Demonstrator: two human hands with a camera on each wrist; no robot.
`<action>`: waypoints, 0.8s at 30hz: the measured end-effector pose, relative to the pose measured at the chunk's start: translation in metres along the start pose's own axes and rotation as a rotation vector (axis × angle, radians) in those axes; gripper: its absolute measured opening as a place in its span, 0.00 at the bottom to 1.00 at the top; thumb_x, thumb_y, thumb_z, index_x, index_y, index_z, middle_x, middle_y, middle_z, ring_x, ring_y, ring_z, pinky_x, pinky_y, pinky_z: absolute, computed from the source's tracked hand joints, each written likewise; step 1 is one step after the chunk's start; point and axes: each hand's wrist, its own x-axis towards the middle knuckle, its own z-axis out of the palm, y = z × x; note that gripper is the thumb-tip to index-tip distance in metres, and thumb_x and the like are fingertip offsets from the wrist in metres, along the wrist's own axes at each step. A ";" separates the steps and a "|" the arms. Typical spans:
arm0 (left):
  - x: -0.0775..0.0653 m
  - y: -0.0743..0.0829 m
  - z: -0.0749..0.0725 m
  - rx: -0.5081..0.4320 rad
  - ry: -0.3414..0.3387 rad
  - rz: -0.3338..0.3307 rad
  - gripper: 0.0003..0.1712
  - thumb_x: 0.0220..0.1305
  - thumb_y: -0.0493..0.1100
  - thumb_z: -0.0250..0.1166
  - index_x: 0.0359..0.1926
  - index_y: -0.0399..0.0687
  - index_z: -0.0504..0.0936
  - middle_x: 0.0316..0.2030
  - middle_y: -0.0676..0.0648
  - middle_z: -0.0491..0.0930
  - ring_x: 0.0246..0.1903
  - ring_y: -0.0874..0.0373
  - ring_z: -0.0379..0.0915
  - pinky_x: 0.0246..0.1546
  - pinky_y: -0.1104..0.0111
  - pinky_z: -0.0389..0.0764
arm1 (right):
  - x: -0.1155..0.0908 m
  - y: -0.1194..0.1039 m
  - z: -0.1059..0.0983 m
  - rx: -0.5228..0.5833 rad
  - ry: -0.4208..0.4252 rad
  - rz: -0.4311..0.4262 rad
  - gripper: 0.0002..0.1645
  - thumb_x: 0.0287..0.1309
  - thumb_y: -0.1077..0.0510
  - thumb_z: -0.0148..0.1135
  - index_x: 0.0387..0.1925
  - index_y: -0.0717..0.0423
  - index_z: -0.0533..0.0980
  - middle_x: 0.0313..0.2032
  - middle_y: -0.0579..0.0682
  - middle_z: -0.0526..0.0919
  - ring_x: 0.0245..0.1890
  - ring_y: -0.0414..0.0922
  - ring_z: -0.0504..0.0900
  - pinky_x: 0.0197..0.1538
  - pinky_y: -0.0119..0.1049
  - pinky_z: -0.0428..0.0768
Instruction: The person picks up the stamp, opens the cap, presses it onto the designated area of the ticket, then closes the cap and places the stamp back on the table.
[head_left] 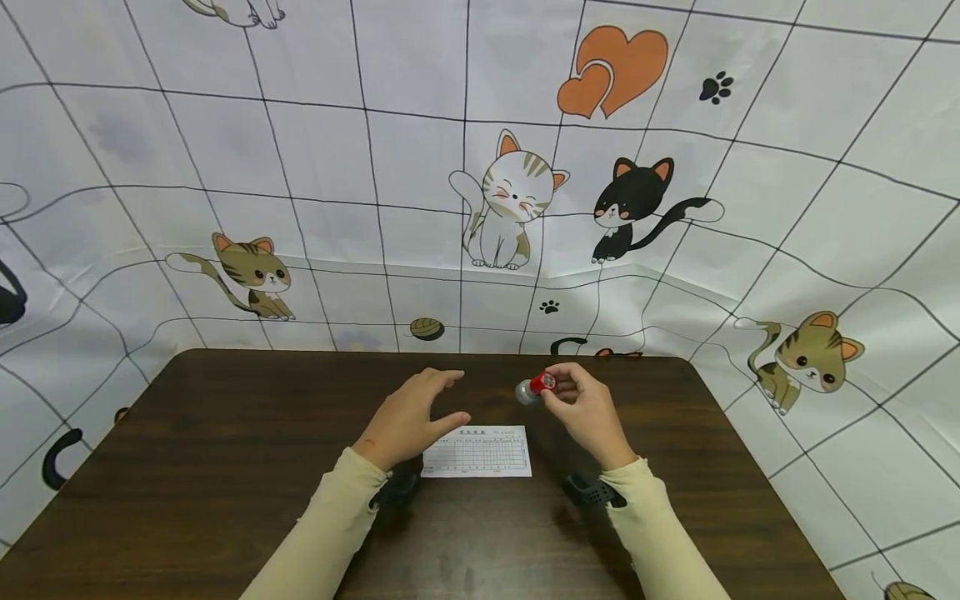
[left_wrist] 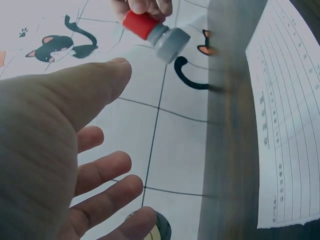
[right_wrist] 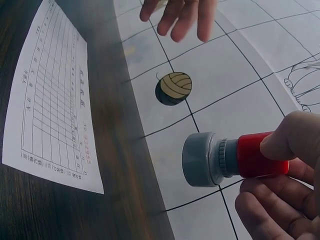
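My right hand (head_left: pixel 591 415) holds a round stamp (right_wrist: pixel 260 154) by its red handle, thumb on one side and fingers on the other. The stamp's grey end (right_wrist: pixel 199 160) points away from the palm, toward the left in the head view, above the table. A printed form (head_left: pixel 477 457) with a ruled grid lies on the table between the two forearms. Beside the form's upper left corner, my left hand (head_left: pixel 408 421) hovers with its thumb and fingers spread and nothing between them. In the left wrist view the stamp shows beyond the left thumb (left_wrist: pixel 107 82).
The dark wooden table (head_left: pixel 247 467) ends at a back edge just beyond the hands. Behind it and at both sides hangs a white sheet (head_left: pixel 405 242) with black grid lines and cartoon cats. Dark straps (head_left: pixel 592 490) sit on both wrists.
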 end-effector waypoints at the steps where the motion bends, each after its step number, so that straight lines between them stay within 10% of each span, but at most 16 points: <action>1: 0.001 0.001 0.000 0.000 -0.002 -0.001 0.37 0.58 0.64 0.63 0.66 0.59 0.68 0.56 0.55 0.73 0.54 0.58 0.71 0.49 0.58 0.76 | 0.000 -0.001 0.001 0.013 -0.005 -0.001 0.16 0.55 0.60 0.67 0.47 0.51 0.76 0.39 0.47 0.82 0.37 0.40 0.82 0.42 0.32 0.81; 24: 0.003 0.014 0.007 -0.010 0.022 0.043 0.38 0.52 0.61 0.70 0.64 0.59 0.71 0.53 0.56 0.74 0.50 0.58 0.73 0.47 0.61 0.78 | -0.013 -0.058 0.002 0.243 -0.231 -0.046 0.18 0.56 0.69 0.62 0.49 0.65 0.72 0.44 0.60 0.80 0.42 0.55 0.82 0.48 0.42 0.80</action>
